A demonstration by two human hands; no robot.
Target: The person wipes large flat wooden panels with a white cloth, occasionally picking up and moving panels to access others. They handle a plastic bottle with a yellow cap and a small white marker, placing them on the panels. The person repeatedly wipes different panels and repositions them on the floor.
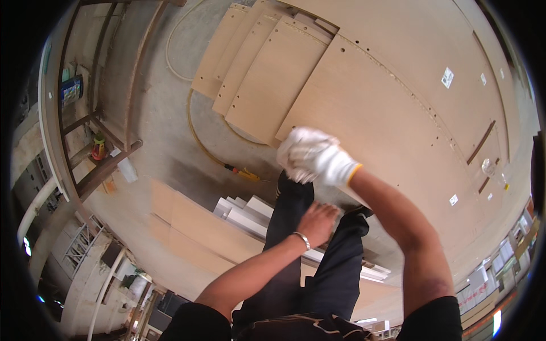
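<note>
My right hand, in a white knit glove with a yellow cuff edge, is closed round a bunched whitish cloth. Motion blurs both. They are over the near left corner of a large tan board with small holes along its edge. My left hand is bare, with a metal bracelet at the wrist. It hangs in front of my dark trousers, its fingers curled together; whatever they may hold is hidden. To the left on the floor lies a yellow air blow gun on a yellow hose.
Several smaller tan panels lie overlapped beside the large board. White strips lie by my legs, near a long tan board. A brown metal frame stands at left. A clear bottle rests on the boards at right.
</note>
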